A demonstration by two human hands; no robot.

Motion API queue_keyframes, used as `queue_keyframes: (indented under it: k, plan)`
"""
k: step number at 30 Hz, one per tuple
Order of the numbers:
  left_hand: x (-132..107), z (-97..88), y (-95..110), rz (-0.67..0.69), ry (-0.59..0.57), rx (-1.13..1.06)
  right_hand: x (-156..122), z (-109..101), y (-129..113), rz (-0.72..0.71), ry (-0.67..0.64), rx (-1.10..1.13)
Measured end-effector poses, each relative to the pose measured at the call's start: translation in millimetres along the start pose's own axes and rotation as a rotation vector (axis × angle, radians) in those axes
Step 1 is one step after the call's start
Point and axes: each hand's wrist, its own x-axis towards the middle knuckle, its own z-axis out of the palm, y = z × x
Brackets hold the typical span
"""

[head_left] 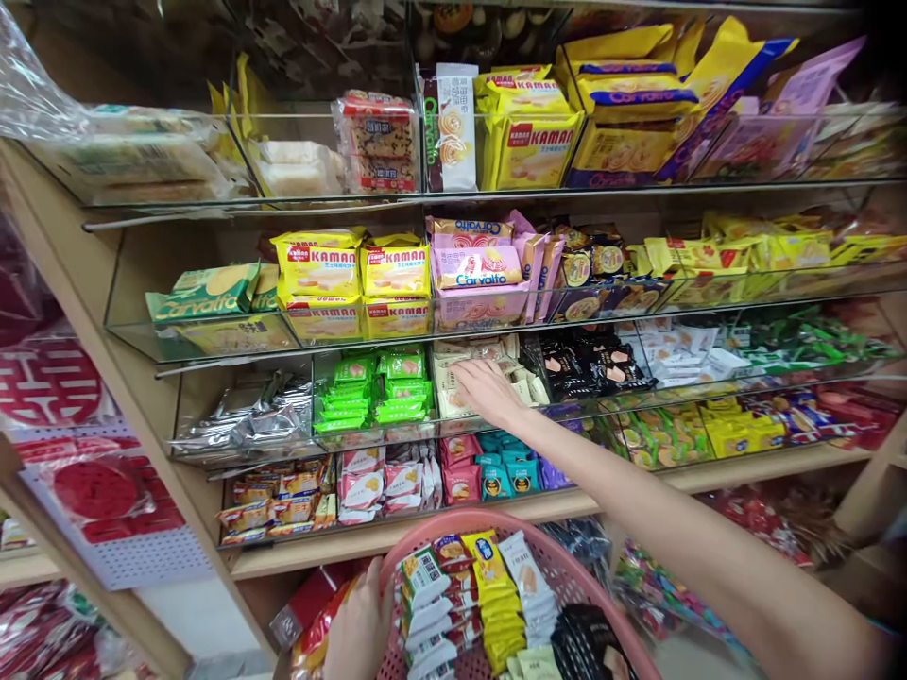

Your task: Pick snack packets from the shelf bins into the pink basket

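My right hand [488, 389] reaches into a clear compartment of the third shelf tier down, its fingers stretched flat over cream-coloured snack packets [448, 389]. At the bottom, my left hand [363, 614] is closed on the left rim of a pink plastic basket [488, 519]. In the basket stand rows of packets: white-and-green ones [425, 581], yellow ones [488, 576] and white ones [528, 576]. Black packets [588, 642] and a few cream ones [535, 661] lie nearer to me, cut off by the frame edge.
Clear dividers split the shelves. Green packets [403, 378] lie left of my right hand, black packets [595, 364] right of it. Above are yellow Kaman packs [318, 269] and pink Carvalfo packs [478, 266]. A wooden shelf edge [318, 551] runs just behind the basket.
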Motion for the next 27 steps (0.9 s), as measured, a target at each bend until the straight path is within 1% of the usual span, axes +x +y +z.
queue_keyframes:
  k: [4,7,11,14,18,20,23,25,27]
  plan:
    - [-0.7,-1.0,1.1,-0.010,0.000,0.002,5.1,-7.1,-5.3,0.042,-0.068,-0.043]
    - [-1.1,-1.6,1.6,-0.018,-0.005,-0.007,10.3,-9.5,-5.9,0.053,-0.084,-0.046]
    - [-1.1,-1.3,0.9,-0.012,0.004,-0.016,15.5,-8.2,2.9,0.055,-0.099,-0.032]
    - [-1.3,-1.5,1.0,-0.006,0.008,0.000,16.6,-8.1,10.3,0.030,-0.116,-0.009]
    - [-2.7,-3.5,2.5,-0.006,0.008,0.009,15.0,-14.6,13.7,-0.004,-0.114,0.015]
    - [-3.4,-4.4,3.0,-0.008,0.007,0.007,13.2,-20.9,13.9,-0.006,-0.083,0.032]
    - [-4.1,-4.9,2.6,0.000,0.013,0.017,4.3,-35.0,13.2,0.012,0.012,0.059]
    - [-4.4,-5.0,2.5,0.014,0.023,0.015,-10.4,-47.7,9.3,0.030,0.105,0.098]
    - [-4.6,-5.7,3.3,0.017,0.022,0.003,-35.5,-61.1,-0.5,0.077,0.209,0.195]
